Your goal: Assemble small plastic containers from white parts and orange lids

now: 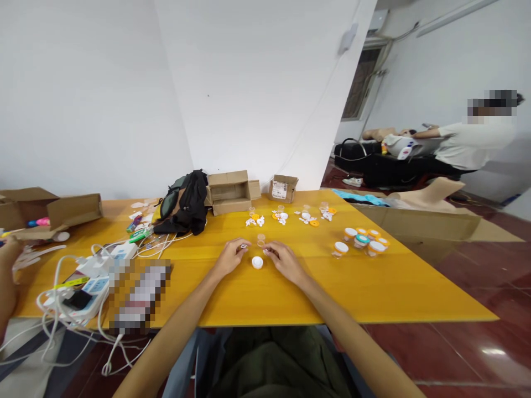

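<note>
My left hand (233, 257) pinches a small white piece with dark marks (243, 246) above the yellow table (232, 298). A similar small white piece (266, 251) is between the fingertips of my right hand (284, 260). Between my hands lies a round white lid or cap (257, 262). Just beyond it stands a small clear cup (261, 240), close to the fingertips of both hands. What exactly the small pieces are is too small to tell.
Clear cups, white pieces and orange rings (314, 223) lie in groups farther back. Several lidded jars (362, 240) stand at right. Cardboard boxes (230, 192) and a black bag (185, 204) are behind; power strips (97, 284), cables and a phone (143, 296) lie left. Another person's arm (7, 276) reaches in.
</note>
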### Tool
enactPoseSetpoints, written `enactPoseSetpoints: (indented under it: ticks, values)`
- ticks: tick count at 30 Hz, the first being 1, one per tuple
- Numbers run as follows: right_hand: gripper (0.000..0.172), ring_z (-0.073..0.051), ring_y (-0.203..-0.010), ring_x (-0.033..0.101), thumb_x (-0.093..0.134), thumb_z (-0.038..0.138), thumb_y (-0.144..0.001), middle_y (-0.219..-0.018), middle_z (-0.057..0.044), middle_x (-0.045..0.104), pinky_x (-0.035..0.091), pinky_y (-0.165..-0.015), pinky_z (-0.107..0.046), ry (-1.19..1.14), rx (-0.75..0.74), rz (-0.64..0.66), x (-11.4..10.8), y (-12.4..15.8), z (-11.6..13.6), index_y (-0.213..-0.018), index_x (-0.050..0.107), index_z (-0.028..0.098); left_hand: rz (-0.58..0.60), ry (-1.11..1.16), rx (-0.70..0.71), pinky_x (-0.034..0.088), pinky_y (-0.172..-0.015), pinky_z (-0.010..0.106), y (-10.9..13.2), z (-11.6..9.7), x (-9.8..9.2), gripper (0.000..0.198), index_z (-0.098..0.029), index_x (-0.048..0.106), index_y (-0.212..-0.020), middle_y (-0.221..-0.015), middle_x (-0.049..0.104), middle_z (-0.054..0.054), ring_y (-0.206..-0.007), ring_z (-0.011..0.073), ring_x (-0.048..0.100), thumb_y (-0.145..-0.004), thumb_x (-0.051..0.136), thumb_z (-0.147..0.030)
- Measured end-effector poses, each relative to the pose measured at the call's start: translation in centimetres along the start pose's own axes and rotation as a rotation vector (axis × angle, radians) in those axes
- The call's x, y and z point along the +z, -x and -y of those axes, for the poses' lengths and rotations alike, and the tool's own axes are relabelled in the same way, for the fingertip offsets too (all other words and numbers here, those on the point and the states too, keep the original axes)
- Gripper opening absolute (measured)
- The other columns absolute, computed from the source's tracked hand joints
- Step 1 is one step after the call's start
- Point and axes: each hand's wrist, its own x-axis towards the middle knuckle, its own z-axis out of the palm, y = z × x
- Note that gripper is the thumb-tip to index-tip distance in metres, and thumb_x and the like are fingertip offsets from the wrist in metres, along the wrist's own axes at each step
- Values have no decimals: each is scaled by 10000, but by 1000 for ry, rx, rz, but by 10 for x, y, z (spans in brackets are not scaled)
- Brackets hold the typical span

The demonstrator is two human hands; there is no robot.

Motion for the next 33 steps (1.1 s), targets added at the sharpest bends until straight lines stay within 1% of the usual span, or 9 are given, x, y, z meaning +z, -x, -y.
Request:
enactPoseSetpoints:
  ticks: [5,9,13,16,19,24,27,31,33]
  values:
    - [211,-215,-898,680,497,186,-873,-949,-44,741,528,-836,-348,-40,5,-30,0,-1,1,-895,698,248,-21,-8,67,531,-819,294,-1,4,-1,294,-224,731,-971,-988,722,47,-865,174,664,-827,523,-73]
    - [214,-218,-906,684,494,176,-871,-959,-50,741,530,-843,-354,-46,14,-30,1,-3,0,-905,696,240,-55,-2,17,539,-834,305,-3,7,-4,267,-224,722,-992,-980,735,44,-880,184,679,-855,523,-110]
    - [218,-225,-928,680,491,178,-886,-980,-64,733,527,-859,-367,-19,1,-15,3,-2,0,-934,696,233,-43,-41,-35,533,-885,337,-3,12,-6,248,-227,715,-1014,-1003,748,45,-924,203,682,-854,554,-125]
    - [221,-222,-939,674,493,172,-896,-981,-62,723,523,-862,-358,9,-10,-5,5,0,0,-968,692,238,-18,-104,-28,501,-963,378,-3,12,-7,270,-230,714,-1025,-1028,743,55,-1008,225,659,-822,594,-99]
    - [221,-216,-921,669,491,161,-902,-961,-57,712,524,-844,-347,35,-16,9,5,1,1,-966,687,241,-15,-126,-4,497,-968,389,-4,9,-9,295,-241,706,-1041,-1038,728,56,-1036,233,640,-806,611,-91]
    - [234,-209,-896,667,480,150,-903,-953,-61,704,529,-828,-340,32,-12,9,5,1,3,-969,686,239,-139,-202,-9,475,-975,406,-4,11,-17,297,-234,686,-1002,-1041,680,59,-1065,247,603,-780,596,-60]
    - [244,-207,-889,670,491,146,-886,-963,-58,709,534,-835,-345,2,7,-7,4,0,1,-991,688,244,-183,-286,-48,459,-974,427,-2,19,-22,280,-230,675,-969,-1004,653,56,-1044,262,577,-743,630,-72]
    - [245,-201,-875,676,497,154,-868,-988,-62,721,539,-840,-349,-49,42,-36,6,-1,-4,-1001,687,233,-108,-297,-78,487,-887,382,2,30,-24,154,-220,659,-813,-869,620,45,-912,236,585,-767,612,-81]
    - [238,-202,-874,678,500,164,-860,-986,-63,726,541,-842,-352,-74,56,-44,7,-1,-7,-990,687,230,-86,-259,-67,493,-865,356,2,31,-23,168,-216,643,-765,-827,602,38,-877,216,590,-798,573,-67]
